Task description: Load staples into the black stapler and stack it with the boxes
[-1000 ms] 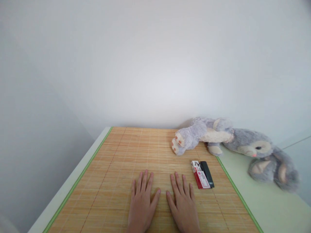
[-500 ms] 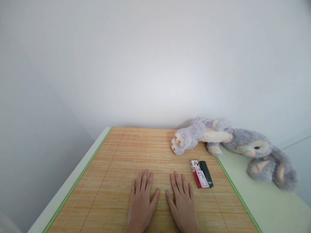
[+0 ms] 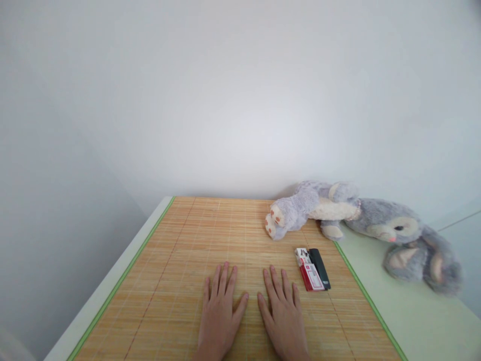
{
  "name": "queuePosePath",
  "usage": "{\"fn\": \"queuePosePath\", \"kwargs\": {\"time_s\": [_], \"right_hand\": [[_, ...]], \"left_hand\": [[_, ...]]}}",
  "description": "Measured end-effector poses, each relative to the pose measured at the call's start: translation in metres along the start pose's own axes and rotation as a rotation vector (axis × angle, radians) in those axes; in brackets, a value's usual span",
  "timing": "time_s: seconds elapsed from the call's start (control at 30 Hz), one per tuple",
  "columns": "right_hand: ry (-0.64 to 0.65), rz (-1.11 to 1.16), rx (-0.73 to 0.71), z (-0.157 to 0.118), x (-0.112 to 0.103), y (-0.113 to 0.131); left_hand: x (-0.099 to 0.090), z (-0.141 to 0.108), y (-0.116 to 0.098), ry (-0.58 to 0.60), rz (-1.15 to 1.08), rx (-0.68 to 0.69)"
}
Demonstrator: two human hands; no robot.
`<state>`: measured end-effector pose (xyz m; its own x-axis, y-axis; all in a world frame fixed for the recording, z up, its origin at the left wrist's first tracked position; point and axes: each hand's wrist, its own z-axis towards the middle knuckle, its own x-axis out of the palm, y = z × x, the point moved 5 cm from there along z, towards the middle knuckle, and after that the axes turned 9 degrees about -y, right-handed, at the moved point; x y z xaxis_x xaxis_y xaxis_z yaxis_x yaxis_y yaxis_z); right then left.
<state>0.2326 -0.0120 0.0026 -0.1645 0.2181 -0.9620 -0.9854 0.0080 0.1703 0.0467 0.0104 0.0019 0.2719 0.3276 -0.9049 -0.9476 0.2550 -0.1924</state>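
Both palms face down on a bamboo mat (image 3: 180, 281) with green edging. My left hand (image 3: 219, 316) lies flat at the near middle, fingers spread, holding nothing. To its right, my right hand (image 3: 282, 315) also rests flat with its fingers apart and nothing in it. Just beyond the right fingertips, to the right, is a red and white box (image 3: 311, 273). A black stapler (image 3: 319, 268) lies against the box's right side.
A grey plush rabbit (image 3: 334, 208) lies on its side across the mat's back right corner, its head and ears on the pale green table (image 3: 421, 321). Behind the table rises a white wall (image 3: 240, 100).
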Motion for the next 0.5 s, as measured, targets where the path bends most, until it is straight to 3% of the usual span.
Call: {"fn": "queuePosePath", "kwargs": {"time_s": [0.5], "right_hand": [[0.01, 0.006, 0.008, 0.0001, 0.0029, -0.0019]], "left_hand": [[0.0021, -0.0006, 0.0004, 0.001, -0.006, -0.004]]}}
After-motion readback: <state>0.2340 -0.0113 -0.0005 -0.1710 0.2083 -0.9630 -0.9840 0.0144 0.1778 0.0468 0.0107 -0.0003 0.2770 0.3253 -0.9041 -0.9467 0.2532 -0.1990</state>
